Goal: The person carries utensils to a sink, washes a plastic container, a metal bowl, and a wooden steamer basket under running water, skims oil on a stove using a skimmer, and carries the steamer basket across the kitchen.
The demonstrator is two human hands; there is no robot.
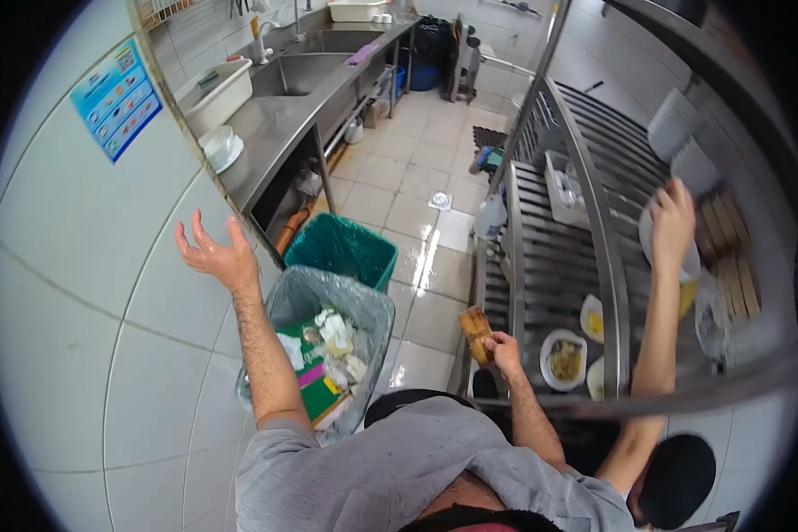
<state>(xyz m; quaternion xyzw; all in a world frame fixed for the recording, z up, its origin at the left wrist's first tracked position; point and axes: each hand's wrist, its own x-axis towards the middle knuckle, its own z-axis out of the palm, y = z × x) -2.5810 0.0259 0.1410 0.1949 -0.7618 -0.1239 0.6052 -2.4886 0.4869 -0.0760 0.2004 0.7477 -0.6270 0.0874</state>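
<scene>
My left hand (pixel 217 253) is raised in front of the tiled wall, fingers spread and holding nothing. Below it stands a bin (pixel 377 310) lined with clear plastic, with crumpled paper and green packaging inside. Low at the centre right, my right hand (pixel 505 353) grips a flat brown item (pixel 475 335), perhaps a packet, its fingers closed on the lower edge. Just right of that hand, an oval white dish with food (pixel 563 359) rests on the slatted metal rack (pixel 550 288).
A co-worker's arm (pixel 658 328) reaches over the rack towards a white round item (pixel 649 232) at the right. A green bin (pixel 341 244) stands behind the lined one. The steel counter with sinks (pixel 270 120) runs along the left, beside the tiled floor (pixel 417 160).
</scene>
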